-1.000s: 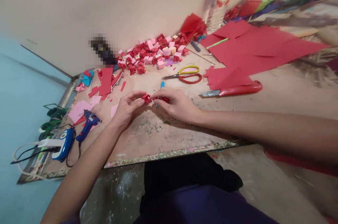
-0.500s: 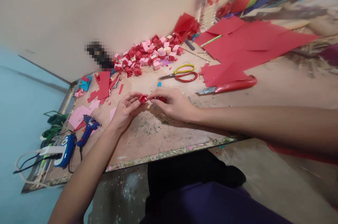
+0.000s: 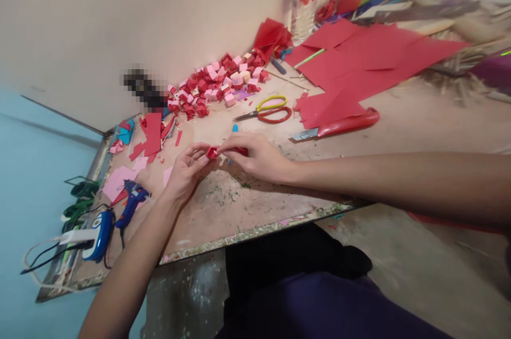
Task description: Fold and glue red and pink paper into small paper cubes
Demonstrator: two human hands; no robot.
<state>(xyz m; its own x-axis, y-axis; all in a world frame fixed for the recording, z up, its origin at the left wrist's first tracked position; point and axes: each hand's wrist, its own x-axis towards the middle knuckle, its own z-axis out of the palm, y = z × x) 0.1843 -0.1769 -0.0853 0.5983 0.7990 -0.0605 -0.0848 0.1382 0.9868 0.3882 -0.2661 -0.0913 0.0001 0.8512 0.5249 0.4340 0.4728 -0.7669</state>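
Note:
Between the fingertips of my left hand (image 3: 187, 166) is a small folded red paper box (image 3: 212, 153), its open side facing my right hand. My right hand (image 3: 253, 155) is closed, with its thumb and forefinger pinched at the edge of that box. Something dark red (image 3: 242, 151) shows inside the curl of my right fingers, too covered to name. Behind that hand the end of a blue item (image 3: 235, 128) sticks out. Just beyond lie scissors (image 3: 271, 110) with yellow and red handles, blades apart. Right of them rests a red-handled cutter knife (image 3: 339, 123), blade out.
A heap of red and pink paper cubes (image 3: 217, 83) lines the wall. Red paper sheets (image 3: 371, 57) spread at the right, near a plastic bottle (image 3: 306, 6). At left are red strips (image 3: 153, 134), a blue glue gun (image 3: 131, 203) and a blue power socket (image 3: 98, 236) with cables.
The view has shifted slightly, so the table's things appear a little further left. Both hands keep nearly the same pose around the red paper box.

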